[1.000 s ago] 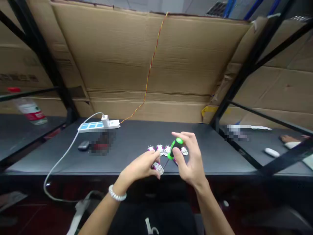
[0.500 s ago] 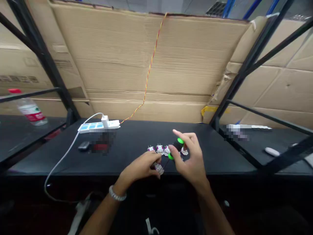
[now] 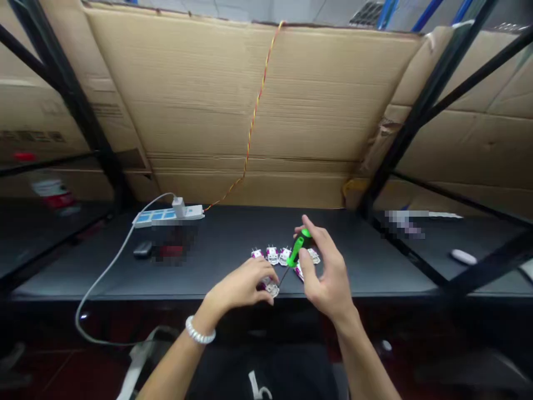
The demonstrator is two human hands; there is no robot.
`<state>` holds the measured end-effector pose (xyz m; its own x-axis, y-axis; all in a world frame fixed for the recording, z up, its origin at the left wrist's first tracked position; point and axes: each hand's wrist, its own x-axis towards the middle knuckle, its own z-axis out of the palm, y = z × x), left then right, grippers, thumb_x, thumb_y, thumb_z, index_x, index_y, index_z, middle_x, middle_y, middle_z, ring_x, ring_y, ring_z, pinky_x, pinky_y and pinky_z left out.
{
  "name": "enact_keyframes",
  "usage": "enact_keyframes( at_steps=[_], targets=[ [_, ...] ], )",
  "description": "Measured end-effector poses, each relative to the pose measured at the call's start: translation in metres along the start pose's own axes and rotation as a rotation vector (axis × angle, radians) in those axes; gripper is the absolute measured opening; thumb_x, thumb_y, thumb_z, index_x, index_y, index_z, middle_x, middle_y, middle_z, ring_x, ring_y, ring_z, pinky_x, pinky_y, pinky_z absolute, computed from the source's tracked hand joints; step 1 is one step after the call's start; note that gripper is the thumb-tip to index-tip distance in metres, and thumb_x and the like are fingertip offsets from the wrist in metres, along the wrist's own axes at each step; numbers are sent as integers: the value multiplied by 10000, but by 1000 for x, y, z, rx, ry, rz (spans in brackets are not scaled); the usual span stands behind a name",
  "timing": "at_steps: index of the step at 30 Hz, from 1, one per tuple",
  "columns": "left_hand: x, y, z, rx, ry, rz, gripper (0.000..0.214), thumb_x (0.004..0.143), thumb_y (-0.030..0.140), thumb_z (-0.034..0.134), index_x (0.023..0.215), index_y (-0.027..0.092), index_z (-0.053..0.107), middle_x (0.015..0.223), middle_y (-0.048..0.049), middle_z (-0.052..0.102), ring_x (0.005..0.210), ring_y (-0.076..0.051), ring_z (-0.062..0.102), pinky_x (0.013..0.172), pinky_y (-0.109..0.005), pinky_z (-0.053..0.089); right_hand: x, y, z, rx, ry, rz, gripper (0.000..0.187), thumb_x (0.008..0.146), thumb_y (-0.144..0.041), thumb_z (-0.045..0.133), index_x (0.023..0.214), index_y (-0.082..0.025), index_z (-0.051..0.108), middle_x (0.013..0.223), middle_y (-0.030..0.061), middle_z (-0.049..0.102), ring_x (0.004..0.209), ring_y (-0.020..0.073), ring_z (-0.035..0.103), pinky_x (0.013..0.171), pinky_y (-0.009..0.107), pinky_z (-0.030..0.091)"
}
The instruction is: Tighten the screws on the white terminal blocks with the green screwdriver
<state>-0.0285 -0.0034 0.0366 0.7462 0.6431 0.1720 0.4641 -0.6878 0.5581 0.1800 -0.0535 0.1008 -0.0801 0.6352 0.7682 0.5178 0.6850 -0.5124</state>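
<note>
My left hand (image 3: 245, 283) is closed round a small white and purple plug-like part (image 3: 271, 287) at the table's front edge. In my right hand (image 3: 327, 272) is a green and black screwdriver (image 3: 296, 248), held between thumb and fingers. Its thin shaft slants down to the left, and the tip reaches the part in my left hand; the exact contact point is too small to tell. Behind my hands a row of similar white and purple parts (image 3: 272, 255) lies on the black table (image 3: 233, 233). Some of them are partly hidden by my right hand and the screwdriver.
A white power strip (image 3: 194, 211) with a plugged-in adapter (image 3: 179, 206) lies at the back left, its cable looping over the front edge. A small dark box (image 3: 143, 249) lies nearby. Cardboard (image 3: 200, 100) closes the back; black metal posts (image 3: 400, 141) stand on both sides.
The screwdriver handle has turned in my right fingers, showing more of its green side. My right index finger and thumb have shifted slightly. My left hand stays almost in place.
</note>
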Motion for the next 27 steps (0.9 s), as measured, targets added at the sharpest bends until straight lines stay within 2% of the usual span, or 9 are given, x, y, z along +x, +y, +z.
enact_keyframes(
  at_steps=[3,7,9,13,17,19,23,25,27],
  targets=[
    [0,2,0,-9,-11,5,283,843,259,916,1065,209,748,1138,-48,734,1154,-269,633,1092,-406,438,0,0,-2,-14,3,-7,554,1013,-210,574,1561,-278,535,1312,117,616,1205,270,647,1053,472,557],
    [0,2,0,-20,-15,5,278,844,255,913,1072,215,760,1178,-54,735,1195,-282,629,1125,-420,426,1,1,-3,-104,70,8,456,967,-256,703,1421,-284,674,1140,81,580,998,229,655,927,429,604],
    [0,2,0,-33,-24,12,271,855,272,903,1078,218,758,1175,-56,733,1184,-281,634,1121,-420,434,2,1,-4,-67,44,-3,489,993,-214,636,1475,-296,633,1171,89,623,1038,235,671,953,438,603],
    [0,4,-1,-87,-32,28,237,892,324,871,1070,221,752,1165,-50,735,1166,-266,643,1113,-398,444,2,0,-4,7,-12,-25,566,1010,-165,535,1565,-279,543,1362,131,655,1257,283,659,1075,498,570],
    [1,7,0,-94,-19,18,129,958,314,787,1041,221,754,1162,-52,741,1175,-268,639,1123,-404,439,1,0,0,-48,39,-1,513,975,-224,668,1484,-283,631,1259,112,647,1133,261,683,985,443,610],
    [2,9,0,-79,-16,19,72,994,272,718,1029,218,750,1143,-54,742,1157,-263,640,1113,-405,443,0,0,1,-35,46,5,508,986,-206,656,1485,-297,630,1224,97,659,1089,240,692,965,420,611],
    [3,11,3,-38,6,0,166,1038,181,573,1029,219,734,1112,-54,744,1116,-249,646,1099,-411,447,0,2,-1,51,-6,-17,585,1021,-138,524,1584,-298,513,1338,110,674,1229,250,674,1080,464,563],
    [4,12,5,-20,22,-6,166,1029,167,575,999,216,731,1090,-52,747,1121,-253,644,1112,-418,433,-1,1,-2,42,-10,-22,581,1011,-153,546,1577,-281,518,1361,120,654,1256,261,659,1093,472,556],
    [5,13,6,-10,35,-9,142,1008,157,607,959,213,727,1073,-49,749,1129,-257,644,1125,-421,419,0,1,-2,-11,19,-16,542,989,-195,627,1524,-268,580,1300,118,639,1193,261,668,1045,451,581]
  ],
)
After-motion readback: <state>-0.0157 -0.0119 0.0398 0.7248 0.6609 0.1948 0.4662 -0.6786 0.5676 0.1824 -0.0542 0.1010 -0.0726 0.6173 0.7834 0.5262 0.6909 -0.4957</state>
